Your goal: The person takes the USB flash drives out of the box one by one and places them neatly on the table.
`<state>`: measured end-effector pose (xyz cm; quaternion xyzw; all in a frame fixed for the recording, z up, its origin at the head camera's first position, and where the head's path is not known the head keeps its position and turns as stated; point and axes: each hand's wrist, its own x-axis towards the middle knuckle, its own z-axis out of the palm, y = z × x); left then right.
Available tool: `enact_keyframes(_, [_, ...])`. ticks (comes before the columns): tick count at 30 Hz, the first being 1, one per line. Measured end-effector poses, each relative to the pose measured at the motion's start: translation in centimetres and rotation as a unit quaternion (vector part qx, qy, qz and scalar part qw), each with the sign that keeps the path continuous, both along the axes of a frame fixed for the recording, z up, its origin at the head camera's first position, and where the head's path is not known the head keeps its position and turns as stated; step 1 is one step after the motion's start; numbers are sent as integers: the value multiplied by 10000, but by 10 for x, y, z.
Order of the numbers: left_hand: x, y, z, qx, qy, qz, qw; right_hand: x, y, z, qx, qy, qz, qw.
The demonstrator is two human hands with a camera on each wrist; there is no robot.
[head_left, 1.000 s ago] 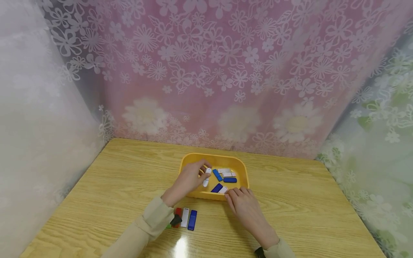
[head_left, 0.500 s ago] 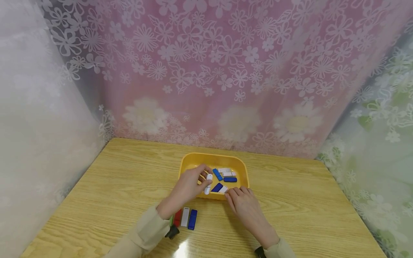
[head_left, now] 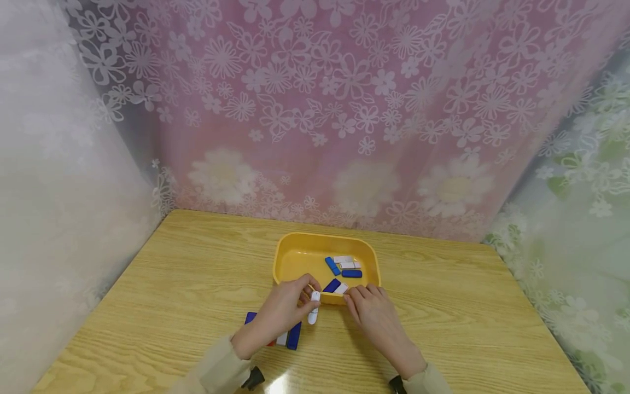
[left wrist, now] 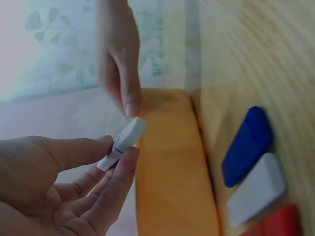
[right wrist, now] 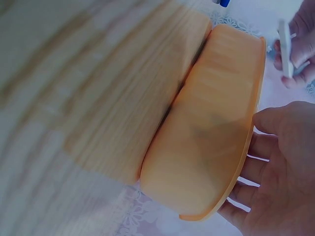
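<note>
My left hand pinches a white USB stick between thumb and fingers, just in front of the near rim of a yellow plastic bin. A dark line crosses the stick in the left wrist view. At the bin's front right my right hand holds the rim, its fingers hooked over it and the thumb at the edge. Inside the bin lie several more sticks: a light blue one, dark blue ones such as the blue stick, and white ones such as the white stick.
Below the left hand, partly covered by it, a row of sticks lies on the wooden table: a blue stick, a white stick, a red stick and another blue one. A flowered curtain hangs behind.
My left hand has brought the white USB stick out of the bin, over the near rim and toward me. My right hand stays at the rim.
</note>
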<state>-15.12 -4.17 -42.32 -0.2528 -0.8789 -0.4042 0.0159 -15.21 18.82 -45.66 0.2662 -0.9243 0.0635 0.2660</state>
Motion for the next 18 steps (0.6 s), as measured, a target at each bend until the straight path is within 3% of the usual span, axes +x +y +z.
enact_keyframes(6, [8, -1, -16, -318, -355, -411, 9980, 0, 0, -1, -81, 18, 71, 9999])
enact_keyframes(10, [11, 2, -24, -651, -528, -488, 9953, 0, 0, -1, -84, 45, 80, 9999])
enact_keyframes(18, [11, 3, -30, -1324, -184, -238, 9907, 0, -1, 0, -35, -99, -11, 9999])
